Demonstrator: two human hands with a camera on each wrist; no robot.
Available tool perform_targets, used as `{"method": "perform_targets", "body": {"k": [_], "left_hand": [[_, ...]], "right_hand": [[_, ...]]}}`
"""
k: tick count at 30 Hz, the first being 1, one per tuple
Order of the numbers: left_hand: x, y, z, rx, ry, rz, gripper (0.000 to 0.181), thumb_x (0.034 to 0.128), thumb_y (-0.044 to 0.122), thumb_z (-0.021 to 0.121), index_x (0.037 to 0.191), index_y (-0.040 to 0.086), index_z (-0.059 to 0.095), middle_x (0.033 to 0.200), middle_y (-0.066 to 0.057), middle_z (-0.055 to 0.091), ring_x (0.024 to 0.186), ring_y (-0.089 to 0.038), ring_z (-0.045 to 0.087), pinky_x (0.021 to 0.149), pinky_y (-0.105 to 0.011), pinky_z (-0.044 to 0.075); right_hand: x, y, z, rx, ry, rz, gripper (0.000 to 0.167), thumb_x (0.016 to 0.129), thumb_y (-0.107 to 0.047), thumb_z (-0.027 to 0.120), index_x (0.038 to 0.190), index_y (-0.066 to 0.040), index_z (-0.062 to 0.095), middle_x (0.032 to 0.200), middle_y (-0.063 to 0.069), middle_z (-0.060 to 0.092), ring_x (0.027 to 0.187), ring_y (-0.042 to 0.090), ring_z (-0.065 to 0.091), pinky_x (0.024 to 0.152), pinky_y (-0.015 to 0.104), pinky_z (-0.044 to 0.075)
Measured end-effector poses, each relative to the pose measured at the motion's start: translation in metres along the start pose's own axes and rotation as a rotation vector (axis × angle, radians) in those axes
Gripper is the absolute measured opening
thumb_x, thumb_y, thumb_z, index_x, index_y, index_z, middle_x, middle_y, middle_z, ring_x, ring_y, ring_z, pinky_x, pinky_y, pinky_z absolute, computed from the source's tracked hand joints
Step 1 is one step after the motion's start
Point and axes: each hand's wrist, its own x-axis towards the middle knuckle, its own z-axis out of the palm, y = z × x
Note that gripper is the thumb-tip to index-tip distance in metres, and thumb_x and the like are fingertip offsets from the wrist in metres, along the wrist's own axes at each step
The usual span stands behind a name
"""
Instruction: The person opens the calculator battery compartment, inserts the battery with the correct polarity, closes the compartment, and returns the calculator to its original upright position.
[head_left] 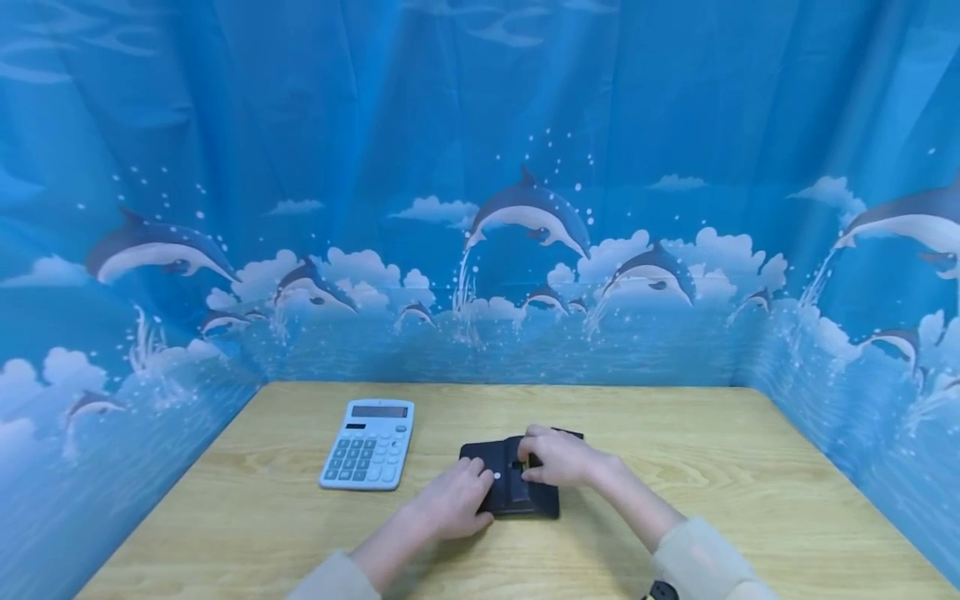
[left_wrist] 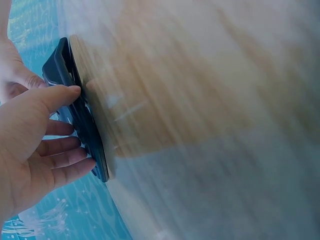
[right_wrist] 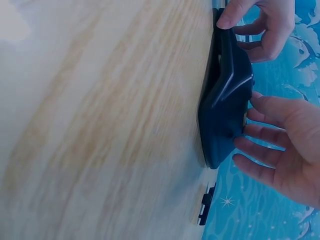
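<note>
A black wedge-shaped device (head_left: 491,455) lies on the table with a small recess open in its upper side. My left hand (head_left: 456,498) holds its left end, the thumb on the near edge and the fingers over the top; the left wrist view shows this thumb (left_wrist: 67,95) on the edge. Over the recess, my right hand (head_left: 558,457) pinches a small battery (head_left: 527,466), of which only a yellowish bit shows; the fingers hide the rest. In the right wrist view, a small black cover with tabs (right_wrist: 206,206) lies on the table beyond the device.
A light blue calculator (head_left: 367,444) lies face up on the left of the wooden table (head_left: 675,433). Blue curtains (head_left: 420,100) printed with dolphins enclose the back and both sides. A dark watch (head_left: 662,591) shows by the right sleeve.
</note>
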Motion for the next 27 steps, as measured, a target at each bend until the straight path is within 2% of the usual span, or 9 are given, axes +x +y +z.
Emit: {"method": "perform_targets", "body": {"k": [6,16,22,27], "left_hand": [[-0.001,0.0,0.001,0.004,0.009,0.013,0.039,0.0791,0.037,0.07,0.101,0.007,0.06,0.092,-0.003,0.053,0.084,-0.013,0.048,0.077,-0.027,0.047],[-0.001,0.001,0.002,0.003,0.008,0.021,0.038,0.0797,0.036,0.07,0.101,0.006,0.061,0.09,-0.003,0.053,0.082,-0.012,0.048,0.076,-0.026,0.047],[-0.001,0.003,0.002,0.022,0.005,0.011,0.039,0.0793,0.036,0.07,0.102,0.006,0.061,0.091,-0.003,0.053,0.084,-0.012,0.049,0.077,-0.026,0.047],[-0.001,0.003,0.002,0.034,0.007,0.008,0.039,0.0786,0.036,0.071,0.102,0.006,0.061,0.09,-0.004,0.054,0.083,-0.013,0.049,0.077,-0.026,0.048]], "right_hand": [[-0.003,0.007,-0.005,0.073,0.044,-0.03,0.019,0.085,-0.02,0.067,0.099,-0.007,0.067,0.094,-0.002,0.056,0.08,0.013,0.055,0.069,0.029,0.048],[-0.012,0.028,-0.018,0.159,0.138,0.02,0.015,0.091,-0.012,0.058,0.099,-0.003,0.067,0.094,0.003,0.063,0.084,0.017,0.059,0.07,0.032,0.05],[-0.014,0.037,-0.02,0.169,0.217,0.108,0.012,0.09,-0.009,0.057,0.095,-0.003,0.067,0.087,0.003,0.065,0.078,0.016,0.06,0.069,0.032,0.05],[-0.015,0.043,-0.021,0.155,0.25,0.214,0.014,0.088,-0.006,0.058,0.097,0.001,0.066,0.088,0.007,0.065,0.081,0.022,0.061,0.074,0.039,0.05]]}}
